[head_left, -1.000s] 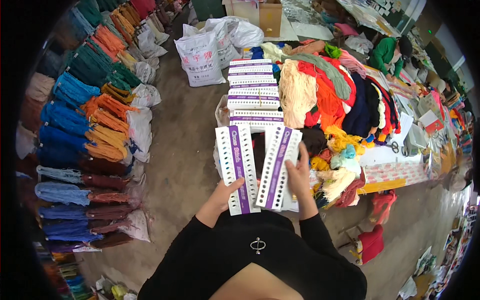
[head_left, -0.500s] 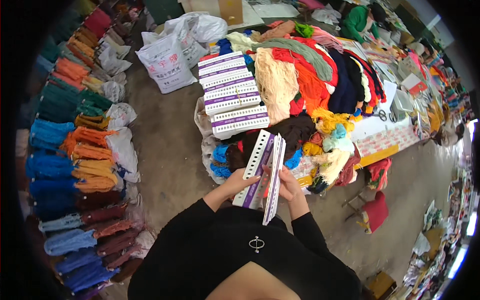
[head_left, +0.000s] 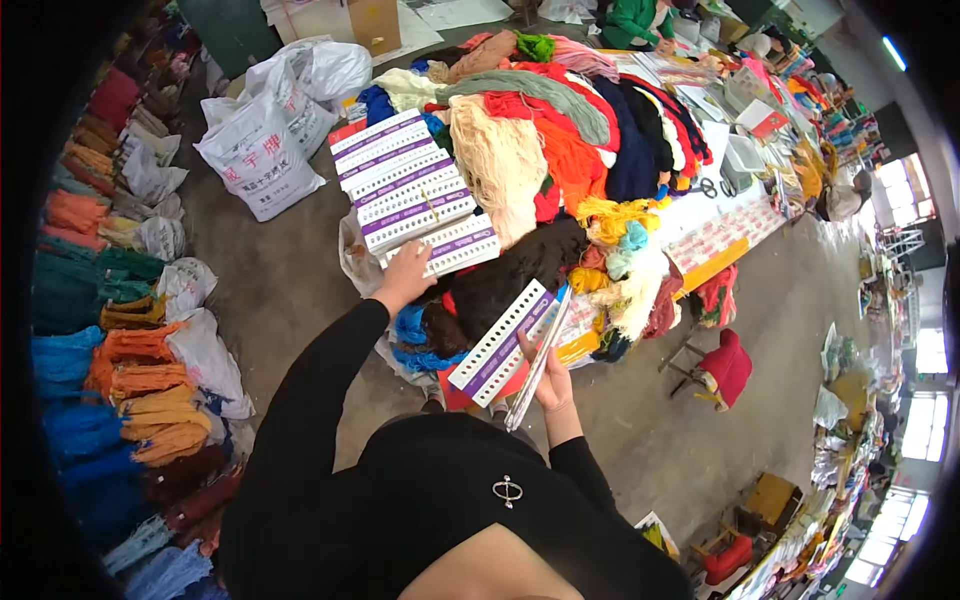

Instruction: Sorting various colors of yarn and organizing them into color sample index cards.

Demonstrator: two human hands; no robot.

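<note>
My right hand (head_left: 553,385) is closed around a few white punched thread cards (head_left: 503,343), each with a purple band and rows of holes. They fan out in front of my body, one broad face showing and others edge-on. My left hand (head_left: 405,277) is at the left end of the nearest stack of punched thread cards (head_left: 462,247) on the table. Its fingers bend over the stack's edge, with the fingertips partly hidden. More stacks of the same cards (head_left: 408,190) lie in a row behind, some banded together.
Heaped yarn skeins (head_left: 580,125) cover the table right of the stacks. Scissors (head_left: 708,188) lie farther right. White sacks (head_left: 262,160) stand on the floor at left, near hanging yarn (head_left: 140,350). A chair with red cloth (head_left: 725,365) stands right. A person in green (head_left: 637,22) sits beyond.
My left hand has let go of the held cards and moved forward and left to the nearest stack. My right hand keeps the cards. The whole view has shifted.
</note>
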